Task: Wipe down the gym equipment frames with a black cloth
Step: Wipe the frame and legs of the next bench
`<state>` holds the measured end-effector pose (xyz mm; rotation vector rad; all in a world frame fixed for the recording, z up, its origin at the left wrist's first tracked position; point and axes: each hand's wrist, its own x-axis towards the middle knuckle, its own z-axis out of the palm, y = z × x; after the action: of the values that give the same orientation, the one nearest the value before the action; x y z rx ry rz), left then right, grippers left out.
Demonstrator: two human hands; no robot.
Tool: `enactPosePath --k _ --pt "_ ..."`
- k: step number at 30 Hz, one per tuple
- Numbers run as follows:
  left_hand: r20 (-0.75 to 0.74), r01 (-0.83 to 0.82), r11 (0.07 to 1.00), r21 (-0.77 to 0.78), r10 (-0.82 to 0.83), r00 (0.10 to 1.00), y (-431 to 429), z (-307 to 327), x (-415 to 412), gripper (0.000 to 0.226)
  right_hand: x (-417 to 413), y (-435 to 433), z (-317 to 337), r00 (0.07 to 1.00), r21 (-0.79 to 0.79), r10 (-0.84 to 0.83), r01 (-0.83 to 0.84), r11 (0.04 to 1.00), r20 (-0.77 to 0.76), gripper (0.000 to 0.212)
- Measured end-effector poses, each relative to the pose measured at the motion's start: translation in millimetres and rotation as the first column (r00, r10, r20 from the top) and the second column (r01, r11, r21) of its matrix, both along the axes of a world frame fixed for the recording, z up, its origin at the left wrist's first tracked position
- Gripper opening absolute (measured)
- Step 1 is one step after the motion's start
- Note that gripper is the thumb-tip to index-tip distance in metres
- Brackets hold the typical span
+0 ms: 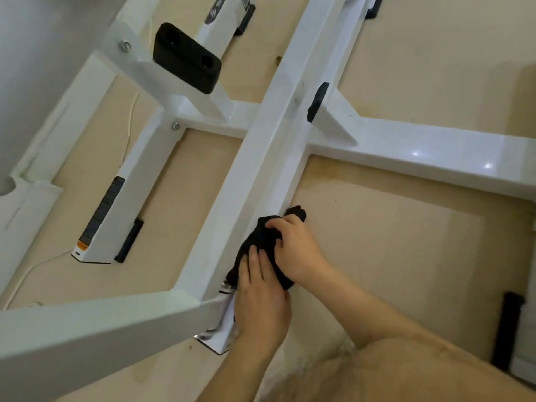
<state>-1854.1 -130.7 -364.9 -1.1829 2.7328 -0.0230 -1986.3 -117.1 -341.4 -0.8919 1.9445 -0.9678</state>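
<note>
Black cloth [261, 242] on white frame [261, 158]: right hand [298, 253] clutches it, left hand [261, 303] presses flat.

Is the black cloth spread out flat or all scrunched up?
Scrunched up. The black cloth sits in a lumpy wad against the white frame bar, under the right hand and left hand, one end poking out.

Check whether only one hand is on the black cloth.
No, both the left hand and the right hand are on the black cloth, which lies against the white frame beam.
</note>
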Motion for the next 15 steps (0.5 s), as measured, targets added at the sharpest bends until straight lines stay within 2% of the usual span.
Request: enactPosePath --k 2,5,8,11,13,15 --pt "0.109 -0.026 1.0 0.007 0.025 0.994 -8 -16 0 0.078 5 5 -7 0.99 0.007 0.115 -0.115 0.993 -0.082 0.049" --pt "0.009 -0.013 0.999 -0.043 0.014 1.0 -31 -25 -35 0.077 -4 8 -15 0.975 0.053 0.154 -0.147 0.988 -0.159 0.059" --pt "-0.081 0.05 0.996 -0.076 -0.056 0.995 -60 -28 -101 0.073 -32 13 -19 0.986 0.105 0.091 -0.077 0.991 -0.141 0.066" --pt "-0.053 0.093 0.995 0.021 -0.092 0.994 -84 -27 -163 0.071 -63 21 -19 0.991 0.11 0.044 -0.03 0.993 -0.123 0.072" --pt "-0.041 0.095 0.995 -0.005 -0.096 0.995 -89 -29 -173 0.077 -78 27 -16 0.996 0.09 -0.003 0.011 0.996 -0.087 0.073" --pt "-0.072 0.106 0.994 -0.033 -0.108 0.992 -80 -29 -149 0.081 -84 30 -14 0.998 0.064 -0.052 0.054 0.997 -0.031 0.073"
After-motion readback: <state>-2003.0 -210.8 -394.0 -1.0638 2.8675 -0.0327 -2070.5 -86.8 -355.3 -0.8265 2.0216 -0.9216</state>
